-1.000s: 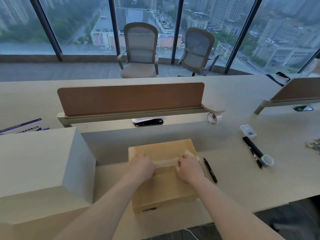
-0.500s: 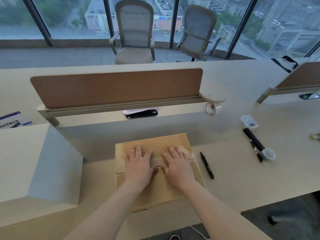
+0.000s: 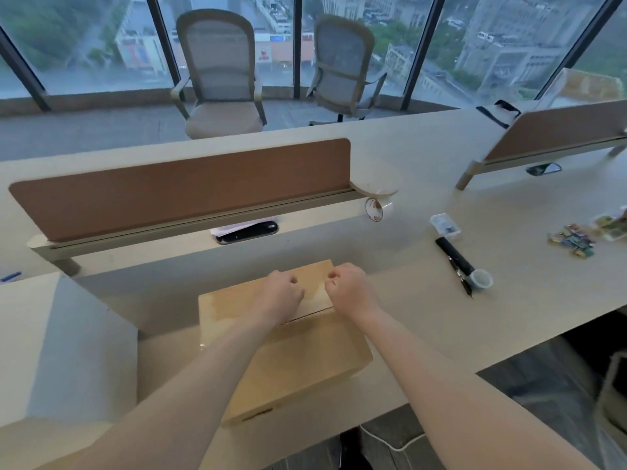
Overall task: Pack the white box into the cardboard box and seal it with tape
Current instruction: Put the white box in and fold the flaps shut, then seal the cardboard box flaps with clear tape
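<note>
Tall windows [image 3: 101,45] with city buildings behind them are seen along the top of the frame, and two chairs [image 3: 220,72] are set in front of the glass. A long pale counter [image 3: 509,232] is spread across the middle. A brown divider [image 3: 183,188] is fixed across it at the middle left, and a roll of tape [image 3: 375,209] is stood just by the divider's right end. The cardboard box [image 3: 305,361] is laid on the counter in the lower middle of the frame, close to the near edge. Its flaps are folded down, and a thin dark line is seen across the top where they meet. The left hand [image 3: 281,293] and the right hand [image 3: 349,288] are placed side by side on the far part of the box top, near each other but apart. The fingers of each hand are curled in, so each grip is kept narrow, and nothing is seen held inside. A big pale box [image 3: 51,334] is set at the left of the frame. At the right, a black marker [image 3: 454,256], a pen [image 3: 462,283] and a small round cup [image 3: 481,280] are laid together, with a small clear case [image 3: 445,225] above them. A heap of bright clips [image 3: 573,237] is seen near the right edge.
</note>
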Demonstrator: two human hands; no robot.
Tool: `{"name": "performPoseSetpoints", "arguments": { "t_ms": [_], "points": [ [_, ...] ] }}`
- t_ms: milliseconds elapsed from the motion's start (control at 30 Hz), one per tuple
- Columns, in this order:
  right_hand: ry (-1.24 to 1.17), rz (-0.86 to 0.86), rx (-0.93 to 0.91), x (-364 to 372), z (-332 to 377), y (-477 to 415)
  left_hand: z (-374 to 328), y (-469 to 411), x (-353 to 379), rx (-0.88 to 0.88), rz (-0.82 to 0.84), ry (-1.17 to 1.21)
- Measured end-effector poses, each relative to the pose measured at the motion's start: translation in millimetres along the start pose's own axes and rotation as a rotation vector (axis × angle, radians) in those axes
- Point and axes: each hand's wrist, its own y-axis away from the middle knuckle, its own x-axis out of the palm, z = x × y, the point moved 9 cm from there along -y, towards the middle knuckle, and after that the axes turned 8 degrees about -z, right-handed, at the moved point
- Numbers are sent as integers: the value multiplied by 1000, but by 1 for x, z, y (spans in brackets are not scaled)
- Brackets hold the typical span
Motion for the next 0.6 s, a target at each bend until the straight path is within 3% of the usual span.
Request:
{"name": "performPoseSetpoints", "arguments": {
  "t_ms": [300, 600],
  "points": [
    [-58, -53, 146, -57, -96, -98, -115, -99, 23, 15, -12, 232],
    [-138, -43, 275, -64, -198, -221, -168, -219, 80, -166, -87, 411]
  ]
}}
